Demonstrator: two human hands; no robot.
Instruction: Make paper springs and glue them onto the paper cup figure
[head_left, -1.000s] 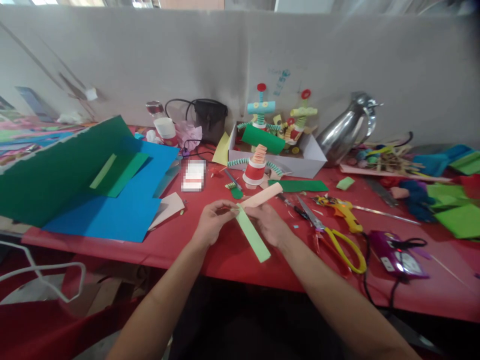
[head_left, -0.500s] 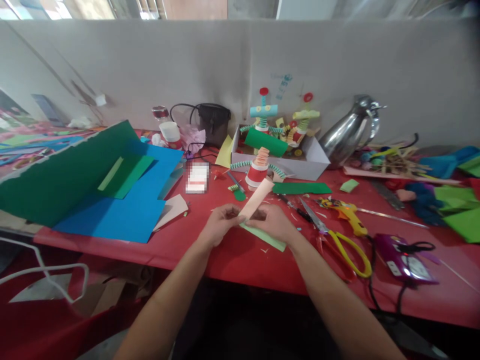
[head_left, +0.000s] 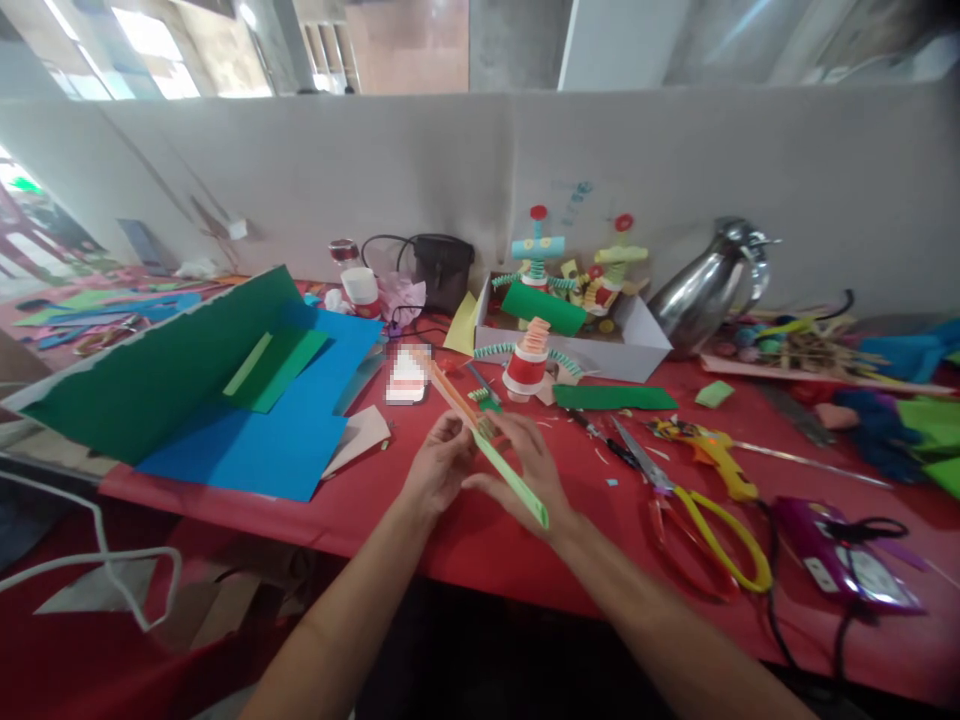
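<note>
Over the red table [head_left: 480, 520], my left hand [head_left: 439, 465] and my right hand [head_left: 529, 465] pinch together at the joint of two paper strips. A peach strip [head_left: 450, 392] runs up and left from the pinch. A light green strip [head_left: 514, 482] runs down and right across my right hand. Both hands are closed on the strips, which I see nearly edge-on. Just beyond them stands a red paper-cup figure [head_left: 526, 360] with coiled paper arms.
Large green [head_left: 165, 365] and blue [head_left: 277, 430] sheets lie at left. A white box [head_left: 600, 335] of paper figures, a black bag [head_left: 442, 270] and a steel jug [head_left: 709, 290] stand at the back. Yellow-handled scissors [head_left: 705, 515], a yellow glue gun [head_left: 712, 455] and a purple device [head_left: 847, 560] lie at right.
The strips have been turned: the peach one swung from pointing up-right to up-left, the green one tilted edge-on. The view has tipped upward a little.
</note>
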